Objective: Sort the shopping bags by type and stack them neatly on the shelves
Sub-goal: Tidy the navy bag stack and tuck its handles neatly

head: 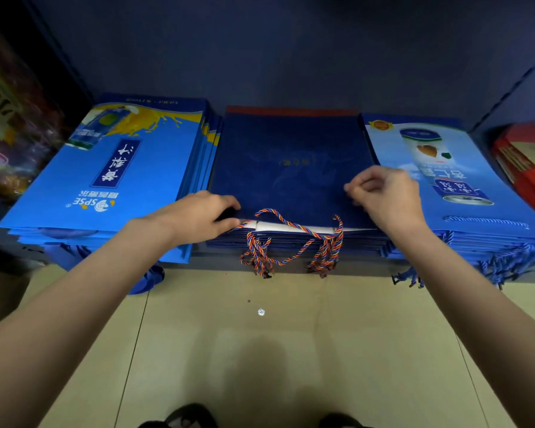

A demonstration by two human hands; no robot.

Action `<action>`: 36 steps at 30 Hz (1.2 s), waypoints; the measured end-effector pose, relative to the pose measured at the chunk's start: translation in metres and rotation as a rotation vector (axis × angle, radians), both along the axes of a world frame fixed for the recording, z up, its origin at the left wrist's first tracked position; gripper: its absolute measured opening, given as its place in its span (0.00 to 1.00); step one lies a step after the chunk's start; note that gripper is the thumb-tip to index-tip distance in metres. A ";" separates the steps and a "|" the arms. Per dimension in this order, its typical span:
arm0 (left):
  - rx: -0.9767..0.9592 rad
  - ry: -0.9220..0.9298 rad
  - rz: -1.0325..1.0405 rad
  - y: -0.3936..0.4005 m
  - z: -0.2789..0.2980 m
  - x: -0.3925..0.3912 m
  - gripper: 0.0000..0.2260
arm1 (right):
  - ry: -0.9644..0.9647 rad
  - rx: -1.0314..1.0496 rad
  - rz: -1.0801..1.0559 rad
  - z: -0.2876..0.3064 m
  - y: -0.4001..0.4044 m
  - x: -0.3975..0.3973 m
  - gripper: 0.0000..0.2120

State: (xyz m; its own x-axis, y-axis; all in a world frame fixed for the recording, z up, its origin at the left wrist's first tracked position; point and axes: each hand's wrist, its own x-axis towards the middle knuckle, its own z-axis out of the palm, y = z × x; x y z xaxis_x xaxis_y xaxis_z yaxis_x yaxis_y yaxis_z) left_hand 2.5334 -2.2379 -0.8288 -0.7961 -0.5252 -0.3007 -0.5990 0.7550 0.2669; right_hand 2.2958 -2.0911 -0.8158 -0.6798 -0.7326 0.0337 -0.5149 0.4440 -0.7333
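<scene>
A stack of navy paper bags (291, 168) lies flat on the shelf between two light-blue stacks, long axis running front to back, braided rope handles (291, 239) hanging over the front edge. The left hand (198, 216) pinches the top bag's near-left corner; the right hand (386, 196) hovers loosely curled, holding nothing. Gold print is illegible.

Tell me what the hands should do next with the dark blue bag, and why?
Probably tuck in the twisted cord handle and press the top dark blue bag flat. The left hand holds its front edge, the right hand hovers curled above its right side, and a white strip shows under that edge, so it seems not yet settled on the stack.
</scene>
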 end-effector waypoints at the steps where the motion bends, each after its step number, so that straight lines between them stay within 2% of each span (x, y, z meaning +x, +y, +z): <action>1: -0.056 0.022 -0.003 0.002 -0.002 0.000 0.18 | 0.032 0.005 0.006 0.000 0.008 0.007 0.08; 6: -0.269 0.160 0.066 0.007 -0.008 0.002 0.20 | 0.213 -0.021 0.008 -0.019 0.040 0.032 0.07; 11: -0.296 0.155 0.098 0.005 -0.009 -0.002 0.20 | 0.434 -0.018 0.065 -0.031 0.044 0.044 0.10; 14: -0.301 0.094 0.105 0.010 -0.008 -0.006 0.20 | 0.447 0.061 0.075 -0.035 0.043 0.048 0.12; 17: -0.352 0.048 0.104 0.013 -0.005 -0.016 0.23 | 0.364 0.150 0.061 -0.038 0.039 0.044 0.11; 20: -0.332 0.036 0.123 0.010 0.000 -0.022 0.30 | 0.316 0.166 0.021 -0.038 0.036 0.042 0.10; 23: -0.344 -0.019 0.109 0.011 0.001 -0.028 0.32 | 0.307 0.079 0.030 -0.041 0.041 0.042 0.11; 26: -0.344 -0.047 0.093 0.016 0.000 -0.032 0.33 | 0.416 0.069 0.026 -0.049 0.052 0.043 0.14; 31: -0.275 -0.040 0.064 0.015 0.000 -0.032 0.31 | 0.647 0.133 -0.015 -0.051 0.056 0.047 0.14; 33: -0.232 -0.052 0.038 0.015 0.002 -0.033 0.30 | 0.681 0.087 -0.012 -0.046 0.056 0.051 0.14; 36: -0.148 -0.065 0.012 0.009 0.001 -0.031 0.29 | 0.737 -0.060 0.030 -0.030 0.053 0.065 0.08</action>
